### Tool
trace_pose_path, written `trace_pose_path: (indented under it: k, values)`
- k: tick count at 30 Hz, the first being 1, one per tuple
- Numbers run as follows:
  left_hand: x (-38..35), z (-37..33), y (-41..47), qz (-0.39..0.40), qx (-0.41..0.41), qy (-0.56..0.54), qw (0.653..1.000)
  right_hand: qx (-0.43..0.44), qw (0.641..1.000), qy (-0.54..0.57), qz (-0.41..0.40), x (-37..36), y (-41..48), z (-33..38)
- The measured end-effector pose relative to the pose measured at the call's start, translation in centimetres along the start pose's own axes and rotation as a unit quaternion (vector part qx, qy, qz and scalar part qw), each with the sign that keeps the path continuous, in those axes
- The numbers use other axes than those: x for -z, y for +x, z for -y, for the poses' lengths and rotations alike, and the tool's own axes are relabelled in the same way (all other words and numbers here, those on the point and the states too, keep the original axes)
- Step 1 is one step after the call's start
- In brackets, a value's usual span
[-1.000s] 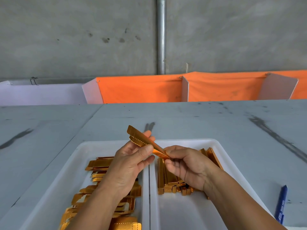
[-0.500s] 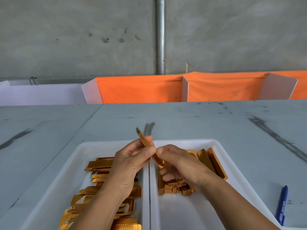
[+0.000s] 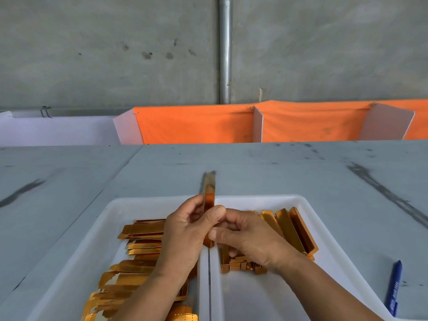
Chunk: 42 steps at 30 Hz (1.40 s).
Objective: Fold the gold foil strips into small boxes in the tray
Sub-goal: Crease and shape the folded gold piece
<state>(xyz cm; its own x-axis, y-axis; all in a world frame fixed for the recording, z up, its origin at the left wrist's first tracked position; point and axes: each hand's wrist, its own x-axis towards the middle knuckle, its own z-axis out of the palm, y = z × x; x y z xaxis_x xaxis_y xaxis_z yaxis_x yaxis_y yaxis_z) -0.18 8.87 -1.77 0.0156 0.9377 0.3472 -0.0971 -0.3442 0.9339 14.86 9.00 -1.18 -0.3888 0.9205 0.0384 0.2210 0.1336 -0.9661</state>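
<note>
a: head view, both forearms reach in low over the white tray [image 3: 266, 197], hands meeting above its centre wall.
b: left hand [image 3: 185, 232] has thumb and fingers curled, pinching the gold foil strip [image 3: 209, 200] partway up. the strip stands nearly upright, its top end past the tray's far rim.
a: right hand [image 3: 252, 237] curls round the strip's lower end, knuckles up.
b: flat strips [image 3: 143, 230] fill the left compartment, and folded boxes [image 3: 291, 228] lean in the right one, just behind that hand.
a: white floor shows in the right compartment's near half. a blue pen [image 3: 393, 288] lies on the grey table [image 3: 278, 167], right of the tray and apart from it.
</note>
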Motion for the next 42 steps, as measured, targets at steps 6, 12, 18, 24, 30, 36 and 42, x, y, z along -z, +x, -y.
trace_pose_path:
  k: [6, 12, 18, 24, 30, 36, 42]
  values:
    - [0.6, 0.8, 0.2, -0.066, -0.035, 0.202, 0.977, 0.003, 0.999, -0.005, -0.034, 0.1, 0.2, -0.3]
    - [0.5, 1.5, 0.1, -0.069, -0.064, 0.353, 0.931, 0.051, 0.972, -0.009, -0.231, 0.8, 0.4, -0.6]
    - [0.7, 1.8, -0.2, -0.026, -0.085, 0.393, 0.915, 0.105, 0.959, -0.128, -0.231, 0.7, 0.4, -0.6]
    - [0.9, 1.7, -0.5, -0.003, -0.111, 0.432, 0.895, 0.091, 0.952, -0.201, -0.213, 0.3, 0.6, -1.0]
    - [1.0, 1.7, -0.6, -0.01, -0.104, 0.431, 0.896, 0.055, 0.943, -0.216, -0.246, 0.2, 0.8, -1.0]
    - [0.9, 1.6, -0.6, 0.001, -0.112, 0.439, 0.891, 0.032, 0.957, -0.166, -0.235, 0.3, 0.6, -0.6]
    - [0.8, 1.7, -0.5, 0.013, -0.131, 0.454, 0.881, -0.043, 0.982, 0.029, -0.183, 0.5, 0.0, 0.3]
